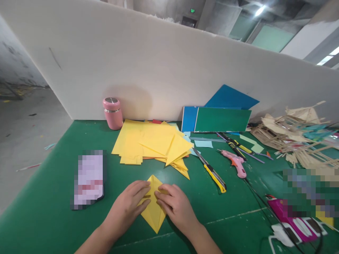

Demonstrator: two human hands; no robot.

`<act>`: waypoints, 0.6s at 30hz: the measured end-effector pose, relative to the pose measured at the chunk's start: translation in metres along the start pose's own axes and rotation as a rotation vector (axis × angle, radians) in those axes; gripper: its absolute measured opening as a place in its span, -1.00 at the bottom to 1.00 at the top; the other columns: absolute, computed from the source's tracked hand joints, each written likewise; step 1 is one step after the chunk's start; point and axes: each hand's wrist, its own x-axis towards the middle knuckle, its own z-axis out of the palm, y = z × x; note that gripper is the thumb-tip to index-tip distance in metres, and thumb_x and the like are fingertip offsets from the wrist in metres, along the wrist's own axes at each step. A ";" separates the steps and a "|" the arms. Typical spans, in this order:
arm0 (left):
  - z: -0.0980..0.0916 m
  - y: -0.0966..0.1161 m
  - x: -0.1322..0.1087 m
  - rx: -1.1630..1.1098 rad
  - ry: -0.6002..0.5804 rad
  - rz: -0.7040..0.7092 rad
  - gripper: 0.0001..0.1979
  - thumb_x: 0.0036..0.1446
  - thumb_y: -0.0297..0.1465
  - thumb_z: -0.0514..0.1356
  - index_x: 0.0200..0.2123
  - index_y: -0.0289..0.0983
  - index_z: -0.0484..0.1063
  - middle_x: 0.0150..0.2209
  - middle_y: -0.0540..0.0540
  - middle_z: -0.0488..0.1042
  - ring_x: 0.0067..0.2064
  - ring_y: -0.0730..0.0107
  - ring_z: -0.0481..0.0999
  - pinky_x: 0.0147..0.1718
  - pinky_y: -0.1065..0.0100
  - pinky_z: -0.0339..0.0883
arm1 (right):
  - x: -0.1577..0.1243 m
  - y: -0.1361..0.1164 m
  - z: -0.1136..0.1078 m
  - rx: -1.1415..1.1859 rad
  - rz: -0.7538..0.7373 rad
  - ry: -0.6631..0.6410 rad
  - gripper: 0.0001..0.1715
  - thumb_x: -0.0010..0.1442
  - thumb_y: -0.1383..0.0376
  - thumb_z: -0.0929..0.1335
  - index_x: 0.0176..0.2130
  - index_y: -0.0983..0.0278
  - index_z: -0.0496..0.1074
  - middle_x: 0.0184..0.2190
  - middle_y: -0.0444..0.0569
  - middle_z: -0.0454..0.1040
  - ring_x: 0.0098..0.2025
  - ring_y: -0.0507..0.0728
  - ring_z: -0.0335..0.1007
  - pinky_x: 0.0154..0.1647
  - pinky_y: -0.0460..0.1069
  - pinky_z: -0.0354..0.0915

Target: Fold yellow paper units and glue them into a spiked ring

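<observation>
A folded piece of yellow paper (155, 215), shaped like a kite with crease lines, lies on the green table between my hands. My left hand (131, 201) holds its left edge, with the fingers bent over the flap. On the right edge, my right hand (177, 204) grips the opposite side, its fingertips near the middle crease. Parts of both side corners are hidden under my fingers. Just beyond the hands lies a pile of yellow paper sheets (129, 139), with some folded yellow pieces (178, 148) on its right side.
A pink thermos (113, 114) stands by the white partition (159, 70). At left lies a blurred phone-like object (88, 180). To the right are a yellow utility knife (212, 173), a pink glue gun (235, 162) with its cord, green and blue boards (222, 119), and a wooden stick model (293, 134).
</observation>
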 end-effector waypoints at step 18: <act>-0.007 0.011 0.009 -0.055 -0.071 0.053 -0.63 0.33 -0.51 -0.14 -0.31 -0.26 0.45 -0.30 -0.09 0.55 -0.26 0.42 0.56 -0.24 0.44 0.49 | 0.000 -0.001 -0.002 0.005 0.027 -0.021 -0.76 0.30 0.34 0.25 -0.14 0.24 0.49 -0.16 0.04 0.47 -0.22 0.15 0.34 -0.25 0.04 0.35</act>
